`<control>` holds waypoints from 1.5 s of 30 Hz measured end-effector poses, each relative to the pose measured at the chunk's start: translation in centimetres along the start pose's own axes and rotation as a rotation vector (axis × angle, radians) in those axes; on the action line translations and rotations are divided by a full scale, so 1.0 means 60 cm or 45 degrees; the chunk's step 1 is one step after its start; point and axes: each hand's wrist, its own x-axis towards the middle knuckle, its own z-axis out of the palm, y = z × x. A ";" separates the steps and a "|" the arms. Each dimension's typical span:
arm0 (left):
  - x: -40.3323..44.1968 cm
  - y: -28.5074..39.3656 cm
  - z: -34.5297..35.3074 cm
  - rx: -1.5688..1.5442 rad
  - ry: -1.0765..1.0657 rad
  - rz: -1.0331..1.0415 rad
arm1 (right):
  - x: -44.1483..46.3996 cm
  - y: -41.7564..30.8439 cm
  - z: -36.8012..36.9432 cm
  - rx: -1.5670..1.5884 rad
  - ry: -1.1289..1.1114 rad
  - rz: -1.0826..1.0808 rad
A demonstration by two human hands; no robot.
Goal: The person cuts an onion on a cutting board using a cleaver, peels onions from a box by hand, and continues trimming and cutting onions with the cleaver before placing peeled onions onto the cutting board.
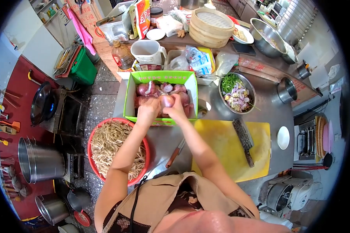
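Observation:
A green cardboard box (194, 93) on the steel counter holds several purple onions (146, 89). Over its near part, my right hand (176, 108) has its fingers wrapped round one onion (167, 101). My left hand (149, 110) is closed at that onion's left side, its fingertips touching or very near it; what it grips is hidden. Right of the box, a steel bowl (254, 100) contains chopped onion and greens (231, 83). A cleaver (243, 139) lies on the yellow cutting board (217, 141), and a small knife (175, 153) lies between board and basket.
A red basket (147, 155) of pale strips stands left of my forearms. Behind the box are an oil bottle (122, 56), a white jug (147, 51) and a bamboo steamer (206, 33). A white bowl (283, 138) sits at the right edge.

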 end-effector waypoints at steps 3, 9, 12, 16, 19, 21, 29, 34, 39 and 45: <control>0.008 0.005 0.007 0.068 0.054 -0.018 | 0.001 0.003 0.000 -0.018 0.021 0.000; 0.036 -0.043 -0.004 -0.687 -0.034 -0.511 | -0.011 -0.024 -0.003 0.150 -0.025 -0.025; 0.033 -0.092 0.008 -0.660 -0.071 -0.679 | -0.010 -0.016 -0.006 0.176 -0.085 -0.041; 0.009 -0.138 0.022 0.056 -0.203 -0.481 | -0.011 -0.019 -0.007 0.241 -0.122 -0.010; 0.001 -0.108 0.023 -0.037 -0.156 -0.257 | -0.002 -0.007 -0.005 0.216 -0.078 0.005; 0.010 -0.061 0.015 -0.721 -0.028 -0.262 | 0.005 0.000 -0.006 0.281 -0.085 -0.010; 0.032 -0.020 -0.020 -0.800 -0.130 -0.421 | 0.003 -0.004 -0.009 0.413 -0.208 -0.048; 0.031 -0.021 -0.020 -0.597 -0.052 -0.194 | 0.004 -0.002 -0.005 0.303 -0.171 -0.040; 0.028 0.010 -0.015 -0.221 0.034 0.017 | 0.002 0.004 -0.004 0.191 -0.075 -0.004; 0.037 -0.001 0.016 -0.210 0.234 0.009 | 0.006 -0.002 -0.007 0.201 -0.047 0.023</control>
